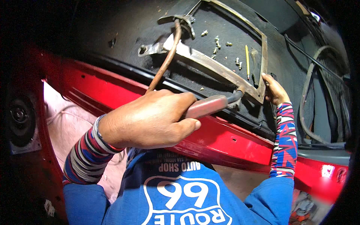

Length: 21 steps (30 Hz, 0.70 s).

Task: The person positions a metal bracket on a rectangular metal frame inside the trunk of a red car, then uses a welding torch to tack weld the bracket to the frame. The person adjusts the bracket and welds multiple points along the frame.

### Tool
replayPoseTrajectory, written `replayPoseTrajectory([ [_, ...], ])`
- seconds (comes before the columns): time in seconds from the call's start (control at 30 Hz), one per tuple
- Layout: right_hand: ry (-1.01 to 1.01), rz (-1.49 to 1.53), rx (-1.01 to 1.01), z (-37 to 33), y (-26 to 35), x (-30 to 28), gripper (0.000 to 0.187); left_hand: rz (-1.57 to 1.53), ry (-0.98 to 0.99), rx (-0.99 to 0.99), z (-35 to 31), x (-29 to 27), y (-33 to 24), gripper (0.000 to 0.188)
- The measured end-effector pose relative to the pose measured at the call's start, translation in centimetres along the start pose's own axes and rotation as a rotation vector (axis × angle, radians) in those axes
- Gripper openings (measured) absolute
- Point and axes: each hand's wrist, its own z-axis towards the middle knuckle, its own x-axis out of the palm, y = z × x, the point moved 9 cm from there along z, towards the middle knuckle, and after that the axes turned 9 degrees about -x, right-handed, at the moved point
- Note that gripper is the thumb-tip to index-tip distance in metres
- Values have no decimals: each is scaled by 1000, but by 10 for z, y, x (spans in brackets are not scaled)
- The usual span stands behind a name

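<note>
My left hand [157,116] is wrapped round the dull red handle of a tool [210,105]. A dark bent neck ends the tool in a brown tip against the metal frame's near bar; I cannot tell its exact kind. A bare-metal rectangular frame [210,64] lies on dark carpet, a flat lug at its left end. My right hand [275,89] grips the frame's near right corner, some fingers hidden. A brown rod or hose [165,69] runs from behind my left hand up across the frame to a metal bracket [179,19].
Inside the frame lie several small bolts [217,42], a yellow pencil-like stick [247,62] and a dark slim tool [255,62]. A red car sill [210,137] crosses before me. A speaker [20,118] sits at left; a looped grey strip [309,90] hangs at right.
</note>
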Motion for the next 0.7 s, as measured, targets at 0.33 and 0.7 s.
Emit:
replayPoseTrajectory([
  [0.33,-15,39,60,-2,-7,-5,42,60,-151,97,-8,4,4,32],
  [0.7,-4,172,67,-2,-3,-7,38,88,-18,138,-11,-6,11,40],
])
